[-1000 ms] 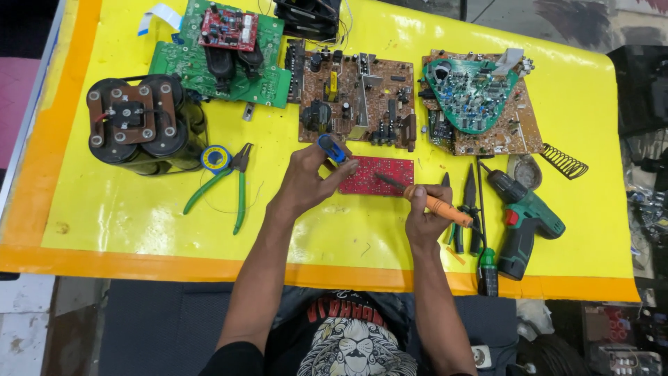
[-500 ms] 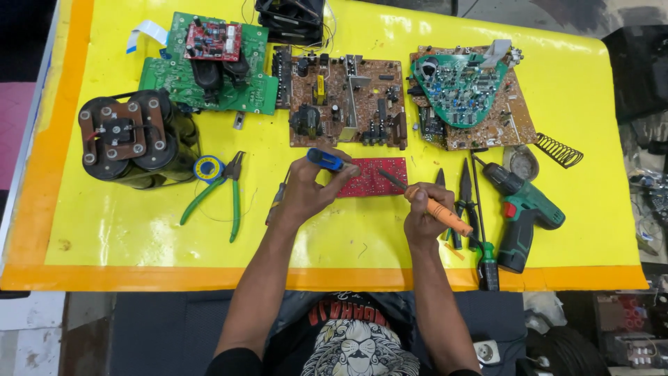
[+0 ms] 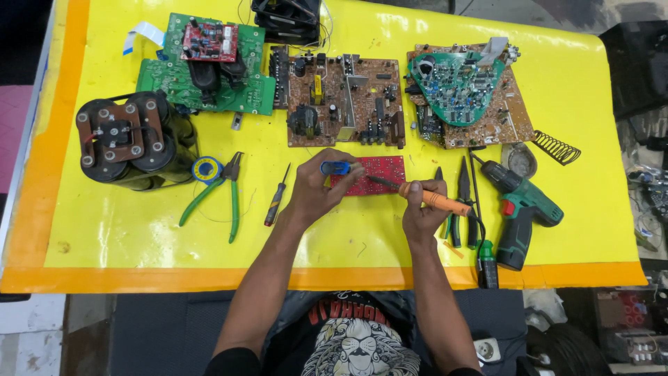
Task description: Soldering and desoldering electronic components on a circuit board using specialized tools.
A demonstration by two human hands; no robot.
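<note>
A small red circuit board [image 3: 376, 174] lies on the yellow table cover [image 3: 104, 230] in front of me. My left hand [image 3: 316, 188] holds a small blue tool [image 3: 335, 168] at the board's left edge. My right hand [image 3: 424, 209] grips an orange-handled soldering iron [image 3: 435, 200], its dark tip resting on the red board's middle.
Two green boards [image 3: 209, 69], a brown board [image 3: 341, 104] and a brown board with a green one on top [image 3: 466, 94] lie across the back. A black capacitor bank [image 3: 129, 139] sits left. Green-handled pliers [image 3: 216, 195], a screwdriver [image 3: 276, 198], pliers [image 3: 463, 202] and a green drill [image 3: 522, 212] lie nearby.
The view has shifted slightly. Both hands stay at the red board; the iron's tip has settled onto the board.
</note>
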